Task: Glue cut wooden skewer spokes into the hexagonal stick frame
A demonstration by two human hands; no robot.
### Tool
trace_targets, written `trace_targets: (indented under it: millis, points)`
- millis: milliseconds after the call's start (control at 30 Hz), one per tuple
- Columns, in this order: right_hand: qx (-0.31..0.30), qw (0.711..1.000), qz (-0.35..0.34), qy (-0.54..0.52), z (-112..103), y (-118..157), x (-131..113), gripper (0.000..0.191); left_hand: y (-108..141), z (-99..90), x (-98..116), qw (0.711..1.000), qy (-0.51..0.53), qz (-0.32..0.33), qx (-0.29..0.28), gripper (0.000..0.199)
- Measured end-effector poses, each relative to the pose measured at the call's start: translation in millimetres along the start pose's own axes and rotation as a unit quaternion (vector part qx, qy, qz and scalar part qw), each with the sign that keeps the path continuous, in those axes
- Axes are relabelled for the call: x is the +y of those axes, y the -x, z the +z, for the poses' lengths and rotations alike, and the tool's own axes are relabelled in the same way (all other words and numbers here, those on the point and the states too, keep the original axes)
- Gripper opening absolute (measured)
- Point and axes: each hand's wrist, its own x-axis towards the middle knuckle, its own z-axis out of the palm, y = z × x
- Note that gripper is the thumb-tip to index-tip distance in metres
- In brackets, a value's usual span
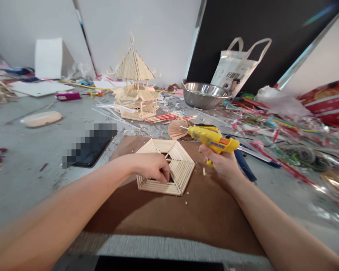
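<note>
A hexagonal panel of pale wooden sticks (183, 169) lies on a brown sheet (158, 214). Over its open centre is my left hand (154, 166), fingers curled down and pressed together; anything between the fingertips is hidden. My right hand (222, 162) is wrapped round the handle of a yellow glue gun (209, 138), whose metal tip points left, above and beyond the panel's upper right edge. Small stick pieces lie on the sheet to the right of the panel.
Behind the sheet stands a stick pagoda (134, 64). A steel bowl (205, 96) and a white bag (233, 69) are at the back right. A black phone (93, 148) lies left, blue-handled pliers (244, 165) right, near tangled scraps (299, 150).
</note>
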Motion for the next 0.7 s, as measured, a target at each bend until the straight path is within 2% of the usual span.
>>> trace_targets:
  millis: [700]
  points:
    - [-0.005,1.000,-0.005,-0.003,0.9,1.5,-4.9,0.019,0.6,0.0,1.3,1.000,0.002,-0.007,0.003,0.022]
